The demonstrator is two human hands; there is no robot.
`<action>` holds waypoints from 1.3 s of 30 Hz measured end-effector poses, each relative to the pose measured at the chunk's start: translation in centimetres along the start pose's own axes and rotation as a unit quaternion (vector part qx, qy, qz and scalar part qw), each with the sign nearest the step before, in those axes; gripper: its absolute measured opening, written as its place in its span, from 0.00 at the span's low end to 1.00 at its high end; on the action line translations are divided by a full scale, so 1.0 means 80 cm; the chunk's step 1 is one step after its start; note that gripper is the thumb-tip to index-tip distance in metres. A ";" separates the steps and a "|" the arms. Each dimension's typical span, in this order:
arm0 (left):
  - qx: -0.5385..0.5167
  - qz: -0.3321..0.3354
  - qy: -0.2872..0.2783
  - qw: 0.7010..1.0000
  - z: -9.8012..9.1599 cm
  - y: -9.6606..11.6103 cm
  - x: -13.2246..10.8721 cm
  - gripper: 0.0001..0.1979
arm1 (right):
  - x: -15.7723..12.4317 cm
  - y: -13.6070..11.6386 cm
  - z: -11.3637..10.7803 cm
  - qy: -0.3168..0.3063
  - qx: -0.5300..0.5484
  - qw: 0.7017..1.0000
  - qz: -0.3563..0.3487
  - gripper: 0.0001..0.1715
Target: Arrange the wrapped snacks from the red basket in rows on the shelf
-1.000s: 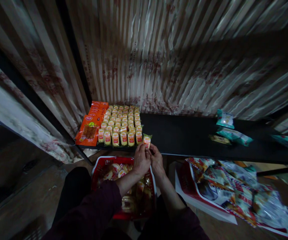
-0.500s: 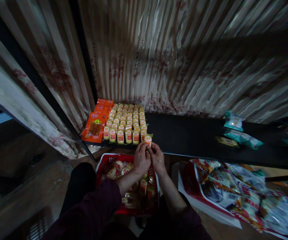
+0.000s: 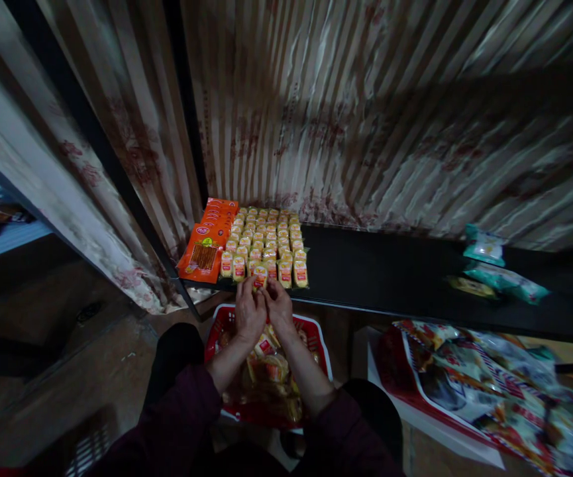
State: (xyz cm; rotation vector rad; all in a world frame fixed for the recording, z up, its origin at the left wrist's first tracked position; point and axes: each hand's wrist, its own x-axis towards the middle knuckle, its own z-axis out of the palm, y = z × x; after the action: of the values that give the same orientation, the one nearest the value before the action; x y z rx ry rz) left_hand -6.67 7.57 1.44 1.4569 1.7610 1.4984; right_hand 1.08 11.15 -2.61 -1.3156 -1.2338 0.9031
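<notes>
Both hands are raised together at the front edge of the long black shelf. The left hand and the right hand have their fingers closed from either side on one small yellow packet with a red label. It stands upright in the front row of a block of matching yellow packets. That front row holds five, counting the gripped one: two to the left of the fingers and two to the right. Behind the fingers the rows run back towards the striped wall, too small and blurred to count.

Left of the fingers lies a column of orange packets. I make out about five, the nearest with a clear window showing brown sticks. Just below the fingers sits one red plastic basket of clear-wrapped buns. Well off to the right of the fingers, two teal packets and one flat yellowish packet lie on the shelf. The writing on the labels is too small to read.
</notes>
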 end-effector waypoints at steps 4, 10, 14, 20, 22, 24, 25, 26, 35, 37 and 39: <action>-0.008 -0.009 0.043 0.999 -0.022 -0.021 0.014 0.18 | -0.007 -0.014 0.034 -0.026 -0.039 0.999 -0.008 0.20; -0.039 -0.051 0.109 0.992 -0.040 -0.057 0.034 0.17 | -0.012 -0.036 0.075 -0.050 -0.133 0.990 -0.027 0.18; -0.051 -0.078 0.125 0.988 -0.044 -0.075 0.052 0.17 | -0.008 -0.041 0.094 -0.060 -0.144 0.986 -0.058 0.18; -0.020 -0.079 0.138 0.987 -0.045 -0.090 0.074 0.17 | -0.002 -0.030 0.106 -0.072 -0.125 0.986 -0.088 0.19; -0.005 -0.087 0.137 0.987 -0.045 -0.092 0.077 0.16 | -0.003 -0.028 0.105 -0.078 -0.124 0.985 -0.093 0.20; 0.015 -0.083 0.134 0.987 -0.044 -0.091 0.079 0.16 | -0.006 -0.029 0.101 -0.074 -0.128 0.983 -0.107 0.21; 0.029 -0.078 0.135 0.987 -0.043 -0.089 0.080 0.16 | -0.008 -0.029 0.098 -0.070 -0.134 0.982 -0.117 0.22; 0.043 -0.073 0.135 0.987 -0.043 -0.087 0.080 0.16 | -0.009 -0.029 0.095 -0.063 -0.141 0.979 -0.130 0.22; 0.100 -0.048 0.146 0.983 -0.038 -0.079 0.083 0.16 | -0.017 -0.013 0.081 -0.069 -0.257 0.944 -0.197 0.28; 0.100 -0.044 0.146 0.983 -0.037 -0.081 0.084 0.16 | -0.017 -0.015 0.082 -0.082 -0.295 0.932 -0.193 0.27; 0.094 -0.039 0.146 0.984 -0.036 -0.083 0.085 0.16 | -0.015 -0.020 0.081 -0.095 -0.339 0.918 -0.185 0.26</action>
State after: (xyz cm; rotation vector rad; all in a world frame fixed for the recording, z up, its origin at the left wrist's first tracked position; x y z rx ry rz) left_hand -14.53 13.00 -1.42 1.2853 2.1581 1.6089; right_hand -5.69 11.08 -2.15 -1.4573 -1.9838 0.3303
